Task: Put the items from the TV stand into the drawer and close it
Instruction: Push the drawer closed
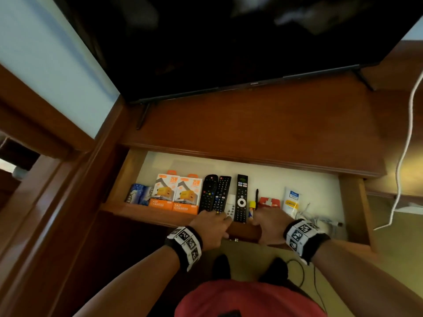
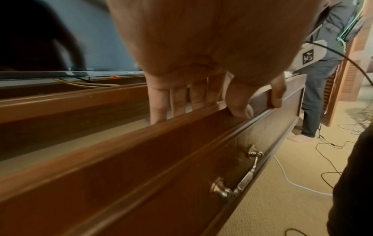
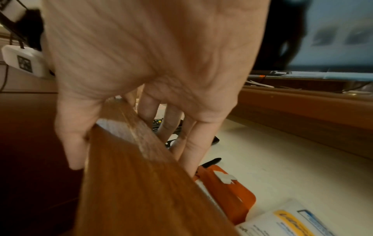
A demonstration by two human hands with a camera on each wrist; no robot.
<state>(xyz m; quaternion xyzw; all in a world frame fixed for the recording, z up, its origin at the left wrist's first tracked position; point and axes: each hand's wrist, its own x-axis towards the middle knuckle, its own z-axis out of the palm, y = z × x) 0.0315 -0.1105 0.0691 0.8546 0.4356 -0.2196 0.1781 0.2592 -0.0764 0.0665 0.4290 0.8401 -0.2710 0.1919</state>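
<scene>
The wooden drawer (image 1: pixel 243 232) under the TV stand top (image 1: pixel 251 124) stands pulled out. On its white floor lie two orange charger boxes (image 1: pixel 175 194), three black remotes (image 1: pixel 242 197), a blue pack (image 1: pixel 139 193), a pen (image 1: pixel 257 195), a red pouch (image 1: pixel 269 201), a white tube (image 1: pixel 291 201) and a coiled cable (image 1: pixel 320 221). My left hand (image 1: pixel 211 227) and right hand (image 1: pixel 269 225) both grip the drawer front's top edge (image 2: pixel 161 167), fingers inside and thumbs outside. The right wrist view shows my fingers (image 3: pixel 193 143) beside the pouch (image 3: pixel 228 191).
The TV (image 1: pixel 229 42) stands on the stand top. A white cord (image 1: pixel 405 145) hangs at the right. A metal handle (image 2: pixel 238 180) sits on the drawer front. Another person (image 2: pixel 322 79) stands to the right among cables on the carpet (image 2: pixel 333 143). My feet (image 1: pixel 220 266) are below the drawer.
</scene>
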